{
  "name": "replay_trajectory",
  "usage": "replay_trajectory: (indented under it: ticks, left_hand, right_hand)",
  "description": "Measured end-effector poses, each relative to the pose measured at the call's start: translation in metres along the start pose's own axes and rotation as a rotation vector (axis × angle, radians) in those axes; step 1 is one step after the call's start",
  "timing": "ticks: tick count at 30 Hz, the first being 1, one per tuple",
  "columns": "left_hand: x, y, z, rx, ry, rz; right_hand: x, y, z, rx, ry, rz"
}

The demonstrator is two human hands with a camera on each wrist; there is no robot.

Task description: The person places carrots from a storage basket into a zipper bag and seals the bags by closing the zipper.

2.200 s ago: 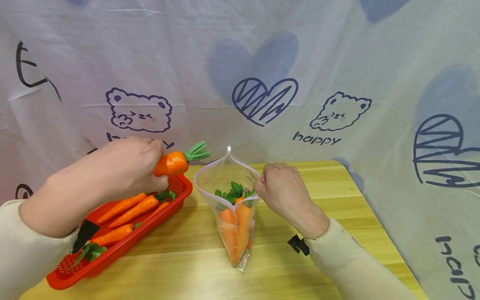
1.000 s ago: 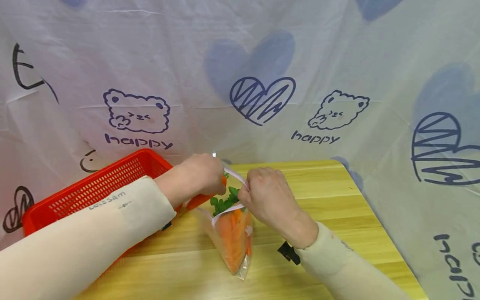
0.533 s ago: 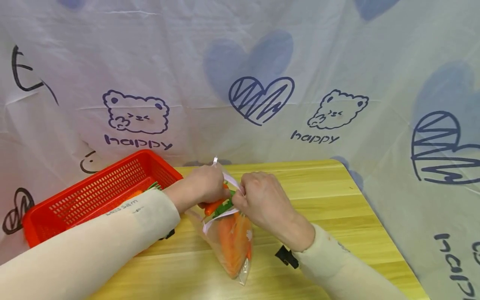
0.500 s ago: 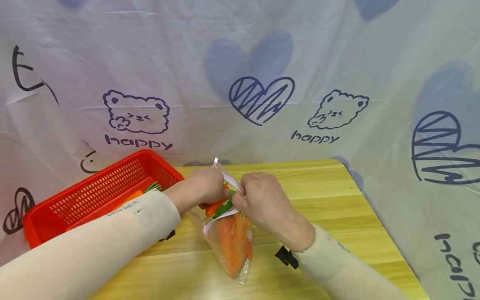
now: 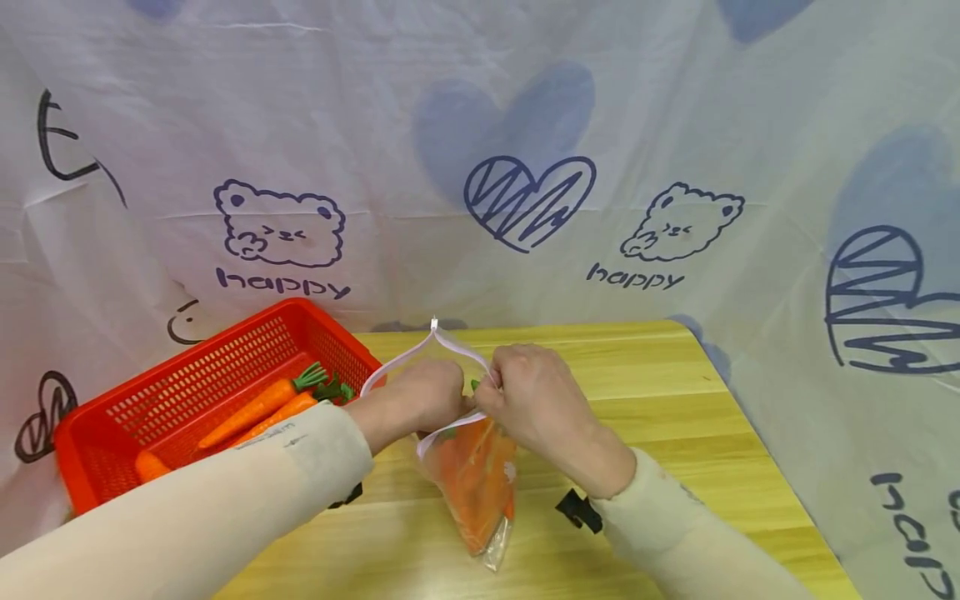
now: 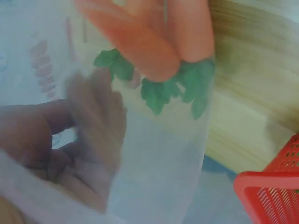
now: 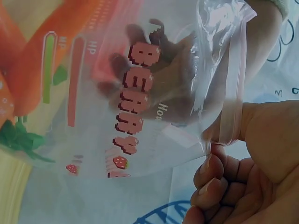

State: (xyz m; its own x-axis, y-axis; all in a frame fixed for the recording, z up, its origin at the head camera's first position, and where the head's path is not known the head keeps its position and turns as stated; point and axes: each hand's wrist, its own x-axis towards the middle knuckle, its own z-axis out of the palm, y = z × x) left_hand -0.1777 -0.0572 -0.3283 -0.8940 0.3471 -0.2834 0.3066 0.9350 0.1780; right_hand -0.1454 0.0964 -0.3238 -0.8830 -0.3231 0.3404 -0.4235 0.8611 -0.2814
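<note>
A clear zip bag [image 5: 497, 543] with a lilac zip strip stands open-mouthed on the table, holding several carrots [image 5: 474, 487] with green tops. My left hand [image 5: 429, 396] reaches inside its mouth. Through the plastic in the right wrist view, the left fingers [image 7: 133, 65] look loosely spread with nothing between them, above the carrots. My right hand [image 5: 551, 408] pinches the bag's right rim between thumb and fingers. The left wrist view shows carrots [image 6: 191, 32] and leaves through the film. Pink "BERRY" lettering [image 7: 135, 98] marks the bag in the right wrist view.
A red perforated basket [image 5: 198, 385] stands left of the bag, with several carrots [image 5: 255, 414] in it; my left sleeve [image 5: 225, 492] covers part of it. A wooden table [image 5: 660, 400] extends right of the bag. A printed white cloth [image 5: 405, 150] hangs behind.
My left hand brought a carrot from over the basket into the bag, then moved deeper into its mouth; the fingers have let go. The mouth is wider, while the right hand keeps the rim.
</note>
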Motion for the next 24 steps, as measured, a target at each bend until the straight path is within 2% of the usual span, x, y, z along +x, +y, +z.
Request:
replay_trajectory:
  ticks: [3, 6, 8, 10, 11, 13, 15, 17, 19, 21, 24]
  left_hand:
    - [-0.007, 0.0, -0.007, 0.014, 0.039, 0.0]
    - [-0.019, -0.003, -0.02, 0.05, 0.173, 0.018]
    - [-0.028, -0.009, -0.029, 0.06, 0.272, 0.005]
    - [-0.036, -0.017, -0.037, 0.07, 0.316, -0.03]
    - [-0.04, -0.022, -0.04, 0.065, 0.3, -0.055]
    - [-0.044, -0.032, -0.045, 0.06, 0.214, -0.087]
    - [-0.045, -0.041, -0.048, 0.044, 0.111, -0.068]
    - [-0.043, -0.045, -0.049, -0.013, 0.055, -0.042]
    - [-0.041, -0.045, -0.05, -0.092, 0.064, -0.02]
    - [-0.04, -0.041, -0.052, -0.187, 0.113, -0.021]
    - [-0.04, -0.034, -0.057, -0.255, 0.168, -0.026]
  right_hand:
    - [-0.001, 0.007, -0.001, -0.013, -0.01, 0.023]
    - [-0.003, 0.016, -0.002, -0.03, -0.025, 0.057]
    - [-0.004, 0.022, -0.005, -0.041, -0.031, 0.076]
    - [-0.005, 0.027, -0.007, -0.044, -0.03, 0.086]
    - [-0.005, 0.029, -0.009, -0.045, -0.025, 0.084]
    - [-0.004, 0.032, -0.011, -0.041, -0.013, 0.079]
    - [-0.004, 0.033, -0.013, -0.031, -0.004, 0.075]
    - [-0.003, 0.033, -0.015, -0.03, -0.001, 0.069]
    - [-0.002, 0.033, -0.016, -0.039, 0.003, 0.051]
    - [0.0, 0.033, -0.018, -0.053, 0.012, 0.038]
    - [0.002, 0.032, -0.023, -0.066, 0.024, 0.031]
